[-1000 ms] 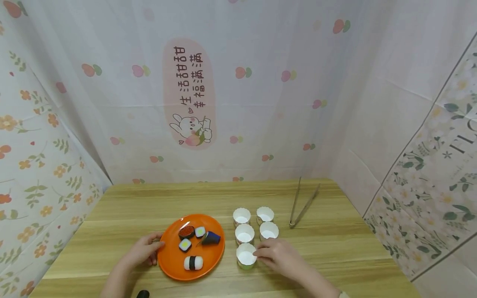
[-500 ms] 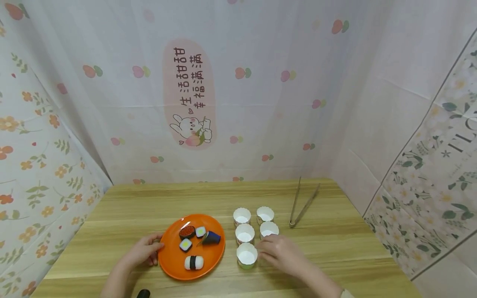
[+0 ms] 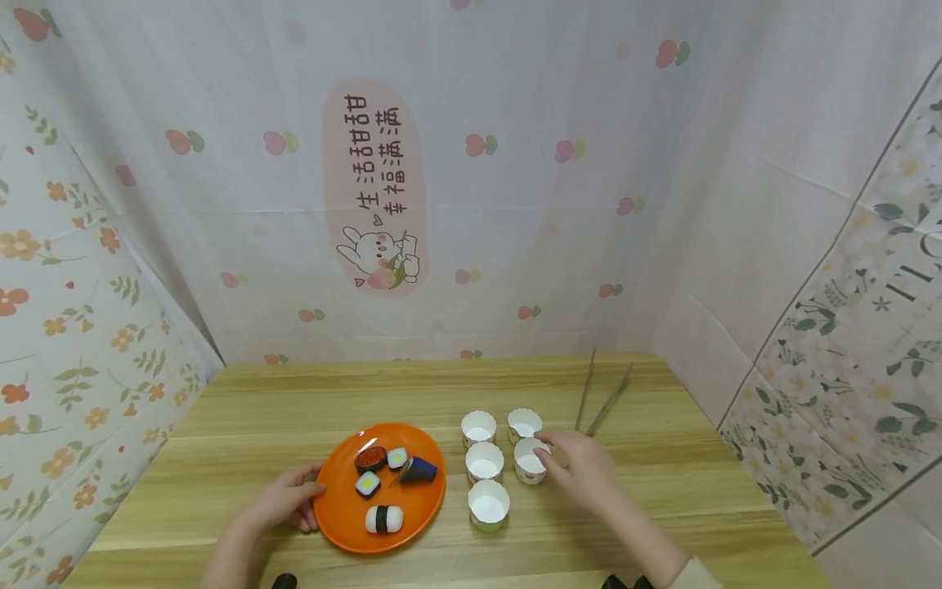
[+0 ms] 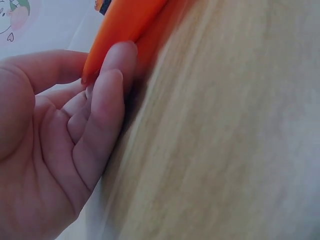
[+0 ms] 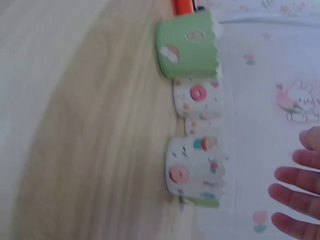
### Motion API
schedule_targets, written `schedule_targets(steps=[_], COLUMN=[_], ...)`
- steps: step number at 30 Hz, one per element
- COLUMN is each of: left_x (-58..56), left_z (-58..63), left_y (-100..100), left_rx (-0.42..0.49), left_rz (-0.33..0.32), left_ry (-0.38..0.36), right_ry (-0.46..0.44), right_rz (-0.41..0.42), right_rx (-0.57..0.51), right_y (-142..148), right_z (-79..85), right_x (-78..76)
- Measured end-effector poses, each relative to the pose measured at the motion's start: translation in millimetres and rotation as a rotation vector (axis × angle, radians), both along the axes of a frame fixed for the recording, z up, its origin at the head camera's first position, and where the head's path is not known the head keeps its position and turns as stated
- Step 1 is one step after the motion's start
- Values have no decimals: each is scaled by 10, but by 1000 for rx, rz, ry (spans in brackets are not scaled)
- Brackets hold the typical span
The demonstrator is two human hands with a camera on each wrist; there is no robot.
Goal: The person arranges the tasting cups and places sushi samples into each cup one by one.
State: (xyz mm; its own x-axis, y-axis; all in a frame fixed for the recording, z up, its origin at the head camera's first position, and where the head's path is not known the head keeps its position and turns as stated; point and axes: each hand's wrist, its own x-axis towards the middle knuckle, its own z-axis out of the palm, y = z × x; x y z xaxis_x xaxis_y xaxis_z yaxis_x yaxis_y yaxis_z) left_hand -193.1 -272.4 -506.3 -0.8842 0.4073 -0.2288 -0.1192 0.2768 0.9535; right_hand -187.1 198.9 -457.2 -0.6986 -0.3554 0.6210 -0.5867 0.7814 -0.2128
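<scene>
My left hand (image 3: 283, 501) holds the left rim of an orange plate (image 3: 338, 511); the left wrist view shows the rim between thumb and fingers. On the plate lie toy sushi pieces: a roe-topped piece (image 3: 370, 459), two small rolls (image 3: 368, 484), a white piece with a black band (image 3: 384, 519) and a dark-blue cone-shaped piece (image 3: 418, 470). My right hand (image 3: 589, 470) hovers at a white paper baking cup (image 3: 531, 472) in the right column, thumb and fingers apart. In the right wrist view its fingers (image 5: 297, 182) are spread and grip nothing.
A green baking cup (image 5: 192, 47) stands nearest in the left column, with white cups (image 3: 484, 466) behind it. Metal tongs (image 3: 611, 402) lie spread at the back right. Black objects (image 3: 284, 582) show at the bottom edge. Printed curtains (image 3: 559, 245) surround the wooden table (image 3: 294, 393).
My right hand has left the green cup and moved back and right to the right column's front cup. The left hand and plate have barely moved.
</scene>
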Motion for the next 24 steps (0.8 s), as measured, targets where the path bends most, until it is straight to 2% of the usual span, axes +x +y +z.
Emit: schedule_targets(steps=[6,14,24], left_x=[12,4,-11], left_z=[-51,-86,-93], left_y=[-16,-31,-40], left_rx=[65,120,142], left_rz=[-6,19,26], left_ry=[-35,-68,-84], right_ry=[-67,-245,-405], right_rz=[-114,-262,-421], right_rx=[-78,-129,-178], right_y=[126,304,488], right_z=[40,69,-14], right_x=[-93,-261,-445])
